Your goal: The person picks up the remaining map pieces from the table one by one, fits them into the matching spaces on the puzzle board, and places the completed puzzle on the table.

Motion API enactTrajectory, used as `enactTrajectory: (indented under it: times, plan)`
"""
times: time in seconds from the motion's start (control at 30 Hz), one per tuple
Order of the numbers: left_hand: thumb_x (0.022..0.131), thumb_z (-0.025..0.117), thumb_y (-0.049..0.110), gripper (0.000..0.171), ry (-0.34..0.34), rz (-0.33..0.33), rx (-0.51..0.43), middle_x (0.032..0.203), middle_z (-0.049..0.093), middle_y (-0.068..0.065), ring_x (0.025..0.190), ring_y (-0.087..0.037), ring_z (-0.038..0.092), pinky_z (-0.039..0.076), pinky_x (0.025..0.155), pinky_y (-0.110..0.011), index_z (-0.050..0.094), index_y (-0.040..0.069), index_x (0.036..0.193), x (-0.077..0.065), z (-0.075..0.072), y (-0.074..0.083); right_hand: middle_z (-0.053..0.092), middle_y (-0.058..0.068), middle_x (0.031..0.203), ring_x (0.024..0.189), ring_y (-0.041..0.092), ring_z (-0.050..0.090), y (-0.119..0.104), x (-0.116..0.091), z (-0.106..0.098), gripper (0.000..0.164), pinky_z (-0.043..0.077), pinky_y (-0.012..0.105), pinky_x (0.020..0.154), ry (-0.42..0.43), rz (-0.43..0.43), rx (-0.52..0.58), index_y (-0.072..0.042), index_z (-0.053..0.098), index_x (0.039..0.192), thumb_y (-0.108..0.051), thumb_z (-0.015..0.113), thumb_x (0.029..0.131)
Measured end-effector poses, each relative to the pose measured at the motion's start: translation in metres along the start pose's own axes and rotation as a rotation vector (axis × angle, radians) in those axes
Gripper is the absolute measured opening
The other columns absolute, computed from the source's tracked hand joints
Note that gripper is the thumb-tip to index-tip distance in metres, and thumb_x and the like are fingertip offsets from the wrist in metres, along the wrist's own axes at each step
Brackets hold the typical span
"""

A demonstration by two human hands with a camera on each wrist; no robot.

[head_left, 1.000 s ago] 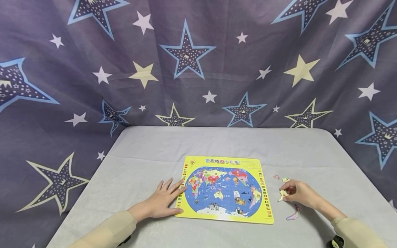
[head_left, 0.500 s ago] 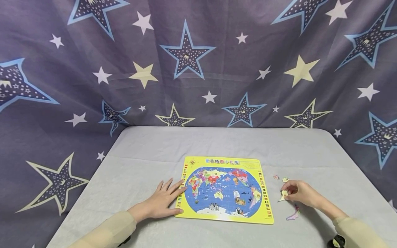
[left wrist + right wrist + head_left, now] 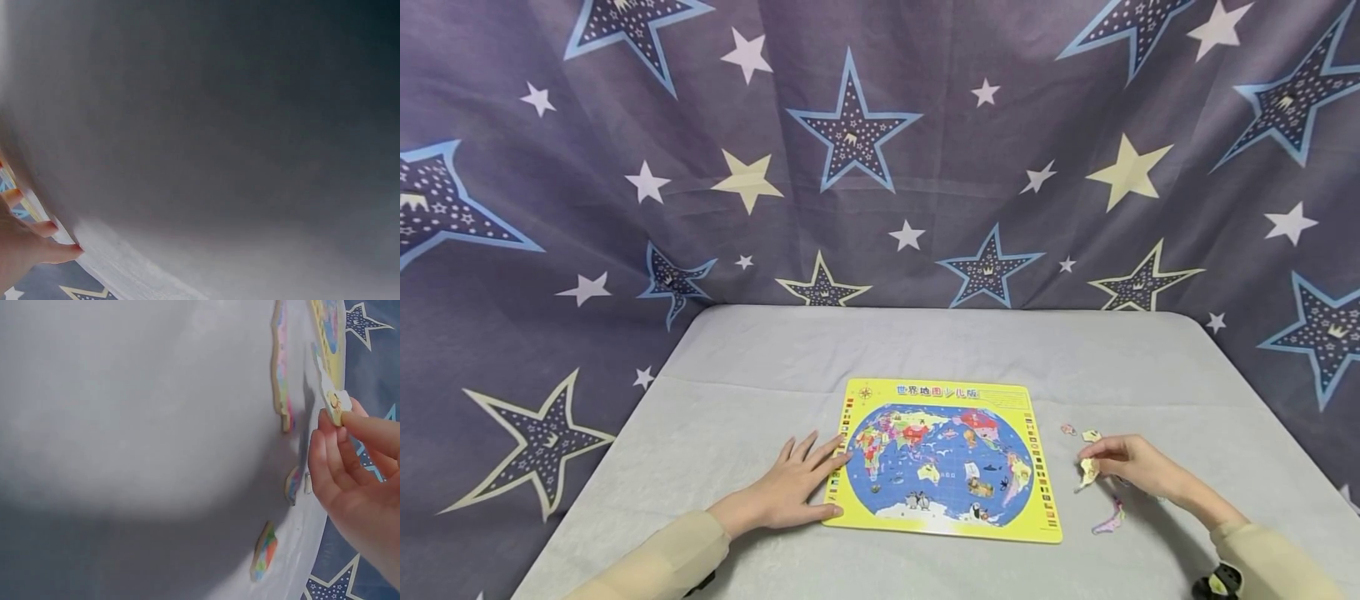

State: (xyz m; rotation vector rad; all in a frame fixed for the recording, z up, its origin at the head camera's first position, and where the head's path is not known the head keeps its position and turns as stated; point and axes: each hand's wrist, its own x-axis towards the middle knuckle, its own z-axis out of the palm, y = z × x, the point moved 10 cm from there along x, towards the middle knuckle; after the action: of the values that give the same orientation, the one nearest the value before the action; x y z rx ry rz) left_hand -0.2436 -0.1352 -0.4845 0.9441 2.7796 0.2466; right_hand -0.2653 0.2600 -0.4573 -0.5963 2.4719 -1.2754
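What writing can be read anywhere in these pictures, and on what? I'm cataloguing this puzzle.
"世界地图少儿版": coloured title along the top yellow border of the world map puzzle board.
Fine print right of the title, flag labels down both side borders, and country names on the map: too small to read.
Loose puzzle pieces and star-print backdrop: no readable text.

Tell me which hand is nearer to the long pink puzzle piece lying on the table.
Right. The right hand hovers just above the long pink puzzle piece, pinching a yellow piece. The left hand rests across the puzzle board, at its left edge.
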Motion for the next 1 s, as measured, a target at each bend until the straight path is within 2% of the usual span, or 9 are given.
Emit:
enactTrajectory:
  times: [0.1,0.17,0.33,0.43,0.57,0.67,0.77,1.0]
  plan:
    - [0.081,0.035,0.067,0.075,0.0,-0.001,-0.002,0.148,0.013,0.0,0.131,-0.039,0.009,0.008,0.098,-0.062,0.026,0.023,0.141,0.0,0.0,0.0,0.063,0.012,0.085,0.057,0.005,0.049,0.001,0.002,-0.001,0.025,0.043,0.023,0.048,0.01,0.056,0.008,0.012,0.058,0.104,-0.005,0.051,0.087]
    - [0.081,0.034,0.068,0.075,0.0,-0.001,-0.002,0.148,0.012,0.0,0.131,-0.039,0.008,0.008,0.098,-0.063,0.026,0.023,0.141,0.0,0.0,0.0,0.062,0.011,0.085,0.058,0.006,0.05,0.001,0.004,-0.001,0.025,0.043,0.023,0.049,0.018,0.08,0.005,0.011,0.059,0.105,-0.006,0.051,0.087]
    - [0.081,0.034,0.068,0.075,0.001,0.005,0.0,0.148,0.013,0.0,0.131,-0.04,0.009,0.008,0.098,-0.063,0.025,0.023,0.141,0.0,0.001,0.0,0.063,0.014,0.091,0.067,0.007,0.055,-0.004,0.012,0.001,0.025,0.046,0.024,0.055,0.019,0.071,0.01,0.01,0.059,0.105,-0.006,0.051,0.087]
    - [0.081,0.035,0.067,0.075,0.003,0.005,-0.002,0.148,0.013,0.0,0.131,-0.04,0.009,0.009,0.098,-0.063,0.026,0.023,0.141,0.0,0.0,0.001,0.063,0.018,0.092,0.067,0.008,0.057,-0.008,0.017,0.005,0.024,0.048,0.025,0.057,0.02,0.061,0.007,0.01,0.06,0.104,-0.006,0.052,0.087]
    - [0.081,0.035,0.067,0.075,0.002,0.003,0.0,0.148,0.013,0.0,0.131,-0.04,0.009,0.009,0.098,-0.063,0.026,0.023,0.141,0.0,0.0,0.0,0.057,0.029,0.103,0.069,0.009,0.059,-0.013,0.024,0.009,0.023,0.05,0.026,0.059,0.031,0.049,0.004,0.009,0.061,0.101,-0.006,0.053,0.086]
    - [0.081,0.035,0.067,0.075,0.003,0.003,0.002,0.148,0.013,0.0,0.131,-0.04,0.009,0.009,0.098,-0.063,0.026,0.023,0.141,0.0,0.0,0.001,0.06,0.027,0.098,0.068,0.012,0.059,-0.016,0.03,0.013,0.023,0.05,0.027,0.06,0.023,0.042,0.016,0.01,0.061,0.101,-0.006,0.054,0.086]
    - [0.081,0.035,0.067,0.075,0.003,0.005,0.0,0.148,0.013,0.0,0.131,-0.04,0.009,0.009,0.098,-0.063,0.026,0.023,0.141,0.0,0.0,0.001,0.064,0.018,0.086,0.065,0.016,0.059,-0.02,0.035,0.019,0.025,0.05,0.028,0.059,-0.001,0.035,0.049,0.012,0.059,0.101,-0.005,0.054,0.085]
    - [0.081,0.035,0.067,0.075,0.006,0.01,-0.002,0.148,0.013,0.0,0.131,-0.04,0.009,0.009,0.098,-0.063,0.026,0.023,0.141,-0.001,-0.001,0.002,0.064,0.018,0.085,0.065,0.018,0.061,-0.025,0.043,0.029,0.024,0.051,0.03,0.059,-0.025,0.021,0.087,0.013,0.06,0.1,-0.005,0.057,0.084]
